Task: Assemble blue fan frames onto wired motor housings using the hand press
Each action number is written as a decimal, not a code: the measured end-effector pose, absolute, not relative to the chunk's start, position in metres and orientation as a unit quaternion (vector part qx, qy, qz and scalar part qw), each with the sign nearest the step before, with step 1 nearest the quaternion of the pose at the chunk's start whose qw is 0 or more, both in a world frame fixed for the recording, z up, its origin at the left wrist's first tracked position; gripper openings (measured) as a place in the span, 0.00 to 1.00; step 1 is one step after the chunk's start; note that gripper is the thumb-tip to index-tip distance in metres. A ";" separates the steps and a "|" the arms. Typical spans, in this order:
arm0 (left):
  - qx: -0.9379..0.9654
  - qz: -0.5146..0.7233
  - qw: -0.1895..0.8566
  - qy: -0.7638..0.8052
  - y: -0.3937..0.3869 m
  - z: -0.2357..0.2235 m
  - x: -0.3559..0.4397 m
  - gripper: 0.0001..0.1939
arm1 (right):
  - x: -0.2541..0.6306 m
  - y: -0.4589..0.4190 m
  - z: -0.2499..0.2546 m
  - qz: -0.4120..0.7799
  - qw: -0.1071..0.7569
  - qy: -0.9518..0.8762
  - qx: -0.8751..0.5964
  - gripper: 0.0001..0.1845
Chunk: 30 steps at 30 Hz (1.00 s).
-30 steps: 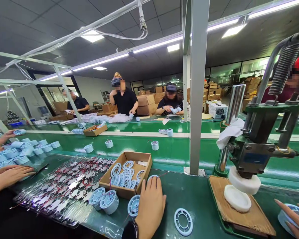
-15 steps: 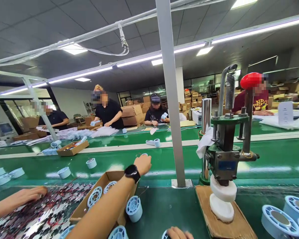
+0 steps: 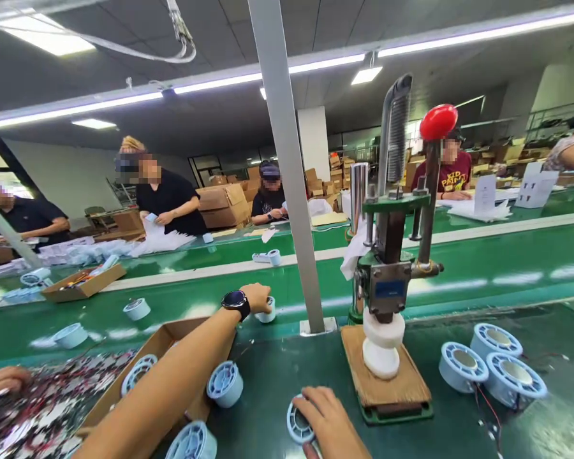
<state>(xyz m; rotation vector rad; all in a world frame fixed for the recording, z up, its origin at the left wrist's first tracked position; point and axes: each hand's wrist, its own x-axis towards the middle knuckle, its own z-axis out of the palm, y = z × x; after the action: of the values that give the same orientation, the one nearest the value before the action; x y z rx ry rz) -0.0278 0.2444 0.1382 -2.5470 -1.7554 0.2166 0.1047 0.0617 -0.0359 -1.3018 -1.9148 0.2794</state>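
Light-blue plastic round cup [image 3: 266,315] sits on the glossy green belt [image 3: 196,293], left hand [image 3: 256,298] fingers clamped on it, probably to control placement; right hand [image 3: 333,422] fingers spread over a pale-blue spoked plastic ring [image 3: 294,426], grip unclear.

The bare left forearm [image 3: 172,376] stretches diagonally from the near left to the far middle. At its end the left grip [image 3: 258,298] has bent fingers, its thumb hidden. The right grip [image 3: 332,424] is near, slightly right, back upward, its fingers arched leftward in a hold, thumb on the near side.
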 end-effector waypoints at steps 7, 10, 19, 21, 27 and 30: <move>-0.838 0.139 0.029 -0.526 0.136 0.116 -0.015 0.23 | 0.135 0.031 -0.027 0.236 0.272 -0.770 -0.527 0.26; -0.838 0.117 0.023 -0.533 0.090 0.104 -0.012 0.25 | 0.154 0.013 -0.035 0.233 0.267 -0.762 -0.542 0.25; -0.752 -0.204 -0.227 -0.584 0.051 0.053 -0.016 0.23 | 0.151 0.019 -0.009 0.285 0.398 -0.699 -0.520 0.38; -0.727 -0.262 -0.238 -0.589 0.043 0.041 -0.022 0.21 | 0.143 0.032 0.001 0.296 0.403 -0.711 -0.494 0.33; -0.806 -0.305 -0.207 -0.463 0.010 0.002 -0.022 0.09 | 0.171 0.025 0.014 0.252 0.499 -0.673 -0.485 0.27; -0.837 -0.264 -0.146 -0.455 0.003 -0.012 -0.006 0.26 | 0.203 0.002 0.013 0.184 0.474 -0.694 -0.510 0.28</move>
<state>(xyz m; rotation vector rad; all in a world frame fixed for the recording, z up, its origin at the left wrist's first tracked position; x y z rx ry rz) -0.0056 0.0026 -0.0119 -2.9084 -1.5815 -0.9175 0.2028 0.0019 0.0131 -1.2476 -1.6978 0.4507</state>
